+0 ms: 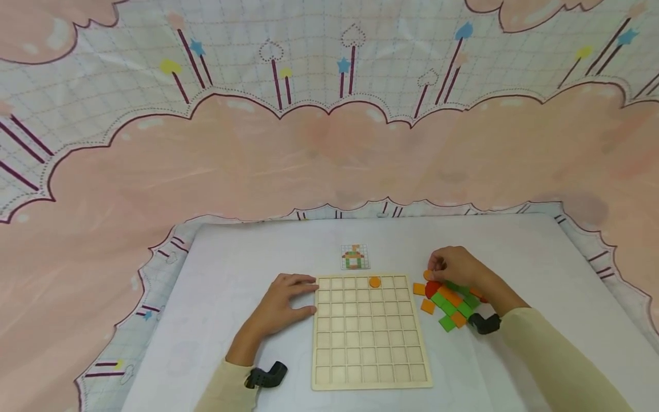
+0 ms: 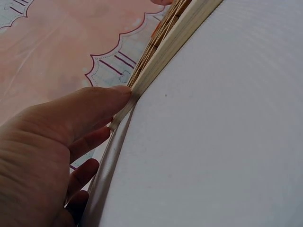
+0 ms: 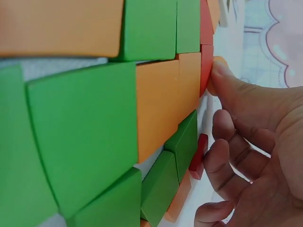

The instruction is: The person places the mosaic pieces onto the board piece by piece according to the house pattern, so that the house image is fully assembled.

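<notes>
A pale wooden grid board [image 1: 368,340] lies flat on the table, with one orange disc [image 1: 374,282] in a cell of its far row. My left hand [image 1: 282,303] rests at the board's left side; in the left wrist view its thumb [image 2: 111,97] touches the wooden edge [image 2: 156,66], fingers relaxed. Over at the right, my right hand [image 1: 455,266] pinches another orange disc [image 1: 428,274] at the far end of a pile of green, orange and red pieces [image 1: 450,300]. The right wrist view shows the thumb on that disc [image 3: 218,61], beside a red piece [image 3: 205,71].
Behind the board lies a small printed card [image 1: 354,257] with a house-like coloured pattern on a grid. Loose orange squares [image 1: 428,306] lie between pile and board. A white cloth [image 1: 237,246] covers the table, and a pink patterned curtain [image 1: 329,160] hangs behind.
</notes>
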`<state>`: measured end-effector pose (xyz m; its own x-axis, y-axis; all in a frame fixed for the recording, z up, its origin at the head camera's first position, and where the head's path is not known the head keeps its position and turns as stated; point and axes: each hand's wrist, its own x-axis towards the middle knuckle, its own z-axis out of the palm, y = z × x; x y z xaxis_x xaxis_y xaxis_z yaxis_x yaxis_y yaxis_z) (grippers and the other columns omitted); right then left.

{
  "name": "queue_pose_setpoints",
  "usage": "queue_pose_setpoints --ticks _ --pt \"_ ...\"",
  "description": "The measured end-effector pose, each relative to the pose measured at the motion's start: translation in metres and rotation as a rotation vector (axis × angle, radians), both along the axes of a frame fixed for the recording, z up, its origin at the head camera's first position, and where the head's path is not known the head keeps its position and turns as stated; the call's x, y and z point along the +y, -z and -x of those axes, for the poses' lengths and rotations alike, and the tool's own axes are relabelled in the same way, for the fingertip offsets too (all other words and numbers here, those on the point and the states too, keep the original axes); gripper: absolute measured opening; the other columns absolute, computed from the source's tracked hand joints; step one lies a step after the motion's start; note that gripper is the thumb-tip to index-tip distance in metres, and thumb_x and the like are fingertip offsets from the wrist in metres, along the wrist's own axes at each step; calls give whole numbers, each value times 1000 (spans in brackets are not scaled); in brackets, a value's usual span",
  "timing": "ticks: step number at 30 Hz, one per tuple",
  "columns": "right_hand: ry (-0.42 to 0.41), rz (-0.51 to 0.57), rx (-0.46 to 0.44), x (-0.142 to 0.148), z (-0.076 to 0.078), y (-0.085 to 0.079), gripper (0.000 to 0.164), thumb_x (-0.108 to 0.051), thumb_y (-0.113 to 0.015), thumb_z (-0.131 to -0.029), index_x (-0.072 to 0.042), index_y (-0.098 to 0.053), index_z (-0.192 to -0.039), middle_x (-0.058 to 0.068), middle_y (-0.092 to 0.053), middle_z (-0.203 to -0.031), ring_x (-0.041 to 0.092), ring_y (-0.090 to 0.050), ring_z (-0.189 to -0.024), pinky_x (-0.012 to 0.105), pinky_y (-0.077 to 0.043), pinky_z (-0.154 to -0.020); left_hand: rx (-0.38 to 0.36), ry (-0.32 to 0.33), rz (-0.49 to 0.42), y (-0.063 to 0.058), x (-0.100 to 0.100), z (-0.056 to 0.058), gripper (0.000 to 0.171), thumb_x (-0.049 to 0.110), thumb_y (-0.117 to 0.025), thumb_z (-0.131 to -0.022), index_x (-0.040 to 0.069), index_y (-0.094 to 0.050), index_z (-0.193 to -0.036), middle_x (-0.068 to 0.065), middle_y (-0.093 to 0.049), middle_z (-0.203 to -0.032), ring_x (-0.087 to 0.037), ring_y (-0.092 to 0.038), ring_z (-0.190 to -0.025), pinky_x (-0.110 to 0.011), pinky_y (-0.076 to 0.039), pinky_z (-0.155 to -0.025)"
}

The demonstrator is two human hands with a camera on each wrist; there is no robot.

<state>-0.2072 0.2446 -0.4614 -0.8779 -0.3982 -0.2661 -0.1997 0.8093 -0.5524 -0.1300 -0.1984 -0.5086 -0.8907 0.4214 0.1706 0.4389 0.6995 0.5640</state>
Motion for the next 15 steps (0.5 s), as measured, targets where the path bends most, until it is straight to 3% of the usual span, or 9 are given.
queue_pose_setpoints --ticks 15 --pt "2 79 4 0 -1 -1 13 -26 -77 -92 -16 -70 -98 -2 -67 -84 18 -58 -79 32 -50 -72 -10 -4 8 -1 1 1 46 35 -82 -86 20 -73 -129 2 -63 -140 -24 -52 -125 -52 -42 -106"
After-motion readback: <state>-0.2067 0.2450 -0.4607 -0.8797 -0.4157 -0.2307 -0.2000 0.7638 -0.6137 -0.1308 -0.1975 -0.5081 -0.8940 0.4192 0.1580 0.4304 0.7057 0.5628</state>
